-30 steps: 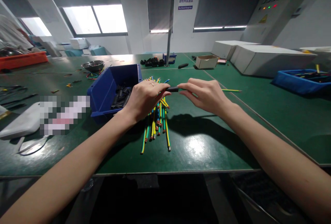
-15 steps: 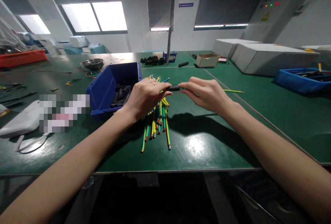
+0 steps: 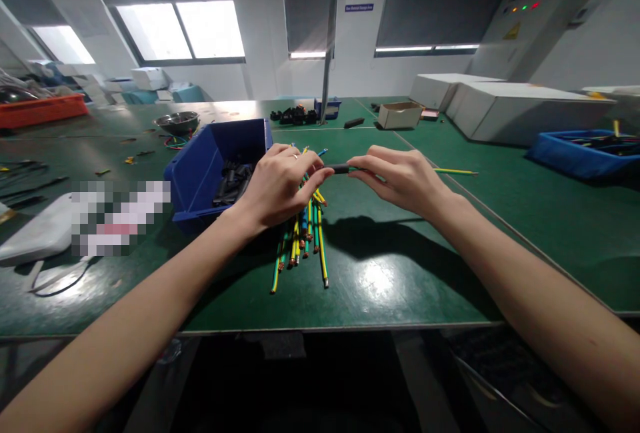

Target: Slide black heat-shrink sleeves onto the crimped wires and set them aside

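Note:
My left hand [image 3: 280, 183] pinches one end of a short black tube [image 3: 337, 168] held level above the green table [image 3: 400, 273]. My right hand [image 3: 400, 176] pinches a yellow-green wire [image 3: 453, 171] that runs out to the right, and its near end meets the tube. Below both hands lies a bundle of yellow-green wires [image 3: 303, 240] with bare copper ends. A blue bin [image 3: 210, 166] with several black tubes stands just left of my left hand.
A steel bowl [image 3: 179, 121] and an orange tray [image 3: 40, 110] lie far left. A small cardboard box [image 3: 399, 114], white cases [image 3: 525, 110] and another blue tray [image 3: 583, 153] are at the right. A white object [image 3: 35, 236] with a cord lies at the near left.
Both hands have stayed together at the tube, drifting slightly up in view. My left fingers have closed further over the tube's end, so less of it shows.

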